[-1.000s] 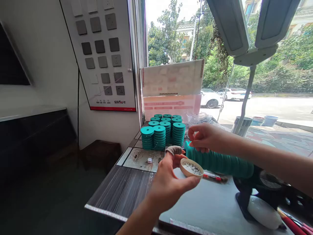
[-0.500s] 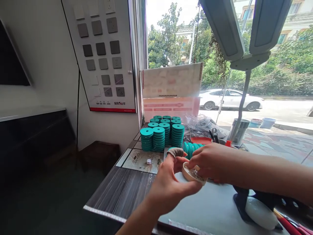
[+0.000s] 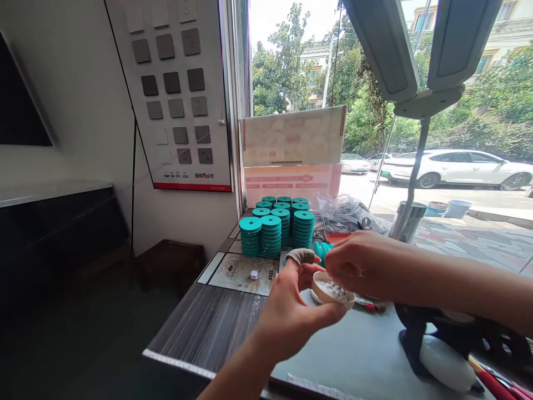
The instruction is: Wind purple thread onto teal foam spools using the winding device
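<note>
Left hand (image 3: 291, 308), lower centre, grips the dish (image 3: 320, 290); right hand (image 3: 360, 261), right of centre, curls over it, grip indiscernible; spools (image 3: 271, 239) stand stacked mid-frame.

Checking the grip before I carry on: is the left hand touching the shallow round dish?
Touching. The head view shows the left hand holding the shallow round dish, its thumb lying against the dish's near side.

Daylight enters through the window (image 3: 375, 119) at two o'clock, bleaching the sky (image 3: 283, 19) toward twelve. The floor (image 3: 79, 344) at eight o'clock sinks into near-black shadow. The backlit right hand (image 3: 352, 264), at four o'clock, looks shaded; the panel (image 3: 293, 136) print at one o'clock blurs.
</note>
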A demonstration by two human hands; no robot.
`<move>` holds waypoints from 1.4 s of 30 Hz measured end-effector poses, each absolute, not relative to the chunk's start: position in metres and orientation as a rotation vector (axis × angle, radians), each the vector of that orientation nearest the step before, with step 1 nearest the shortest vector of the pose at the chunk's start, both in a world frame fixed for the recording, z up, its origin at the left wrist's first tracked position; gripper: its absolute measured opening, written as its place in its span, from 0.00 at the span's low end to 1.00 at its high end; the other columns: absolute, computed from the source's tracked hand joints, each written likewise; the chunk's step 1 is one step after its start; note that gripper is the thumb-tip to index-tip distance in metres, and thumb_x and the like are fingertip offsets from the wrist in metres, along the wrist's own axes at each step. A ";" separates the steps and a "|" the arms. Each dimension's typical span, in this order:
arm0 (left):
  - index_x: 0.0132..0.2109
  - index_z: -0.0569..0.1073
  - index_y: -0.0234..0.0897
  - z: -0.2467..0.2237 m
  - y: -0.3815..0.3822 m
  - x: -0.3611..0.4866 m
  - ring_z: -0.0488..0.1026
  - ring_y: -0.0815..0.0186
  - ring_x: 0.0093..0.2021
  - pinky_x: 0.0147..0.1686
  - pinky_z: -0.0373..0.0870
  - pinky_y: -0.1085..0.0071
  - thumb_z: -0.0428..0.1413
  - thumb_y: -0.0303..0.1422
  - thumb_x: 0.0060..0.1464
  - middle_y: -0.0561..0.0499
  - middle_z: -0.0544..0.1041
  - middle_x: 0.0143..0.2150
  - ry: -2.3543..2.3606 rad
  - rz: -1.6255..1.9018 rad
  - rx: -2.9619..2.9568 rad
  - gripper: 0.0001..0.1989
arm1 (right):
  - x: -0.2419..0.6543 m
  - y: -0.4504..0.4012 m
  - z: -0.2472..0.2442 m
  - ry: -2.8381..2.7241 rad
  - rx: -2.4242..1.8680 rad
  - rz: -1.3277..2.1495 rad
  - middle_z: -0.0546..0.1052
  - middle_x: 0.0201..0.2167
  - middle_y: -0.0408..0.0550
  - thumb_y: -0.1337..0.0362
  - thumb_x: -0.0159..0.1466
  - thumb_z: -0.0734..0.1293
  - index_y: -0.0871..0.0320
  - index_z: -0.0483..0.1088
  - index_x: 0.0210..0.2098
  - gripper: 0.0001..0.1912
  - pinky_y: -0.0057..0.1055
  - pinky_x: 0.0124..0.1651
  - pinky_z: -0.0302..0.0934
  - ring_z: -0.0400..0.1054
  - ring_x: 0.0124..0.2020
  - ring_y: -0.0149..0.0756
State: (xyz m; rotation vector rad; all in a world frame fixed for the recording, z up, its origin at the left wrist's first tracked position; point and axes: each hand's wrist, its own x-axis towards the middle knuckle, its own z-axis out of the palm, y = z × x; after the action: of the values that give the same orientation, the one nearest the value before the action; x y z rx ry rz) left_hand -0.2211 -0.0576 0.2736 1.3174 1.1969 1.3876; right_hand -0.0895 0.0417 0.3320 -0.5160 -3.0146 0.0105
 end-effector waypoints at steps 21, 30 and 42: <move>0.45 0.62 0.36 0.273 -0.053 -0.218 0.69 0.64 0.46 0.45 0.65 0.71 0.61 0.31 0.39 0.46 0.71 0.44 1.300 1.379 1.338 0.24 | -0.078 0.089 0.325 -2.565 -0.929 1.028 0.65 0.20 0.43 0.55 0.51 0.63 0.66 0.69 0.29 0.18 0.22 0.27 0.52 0.57 0.22 0.20; 0.44 0.62 0.37 0.273 -0.054 -0.217 0.69 0.65 0.46 0.45 0.65 0.71 0.61 0.31 0.40 0.47 0.71 0.43 1.304 1.380 1.342 0.23 | -0.076 0.090 0.322 -2.571 -0.964 0.970 0.67 0.20 0.44 0.54 0.51 0.64 0.64 0.70 0.29 0.18 0.22 0.27 0.52 0.58 0.22 0.21; 0.44 0.64 0.37 0.269 -0.052 -0.214 0.69 0.65 0.46 0.45 0.65 0.71 0.61 0.32 0.40 0.48 0.72 0.42 1.296 1.435 1.362 0.23 | -0.079 0.077 0.326 -2.614 -0.890 0.761 0.67 0.20 0.42 0.57 0.51 0.64 0.62 0.69 0.25 0.12 0.19 0.26 0.50 0.56 0.23 0.20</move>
State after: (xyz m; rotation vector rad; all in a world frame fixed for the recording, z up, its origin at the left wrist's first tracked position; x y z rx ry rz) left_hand -0.2140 -0.0524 0.2688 1.3618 1.2957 1.4345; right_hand -0.0794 0.0768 0.3260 -0.8897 -2.6140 0.7607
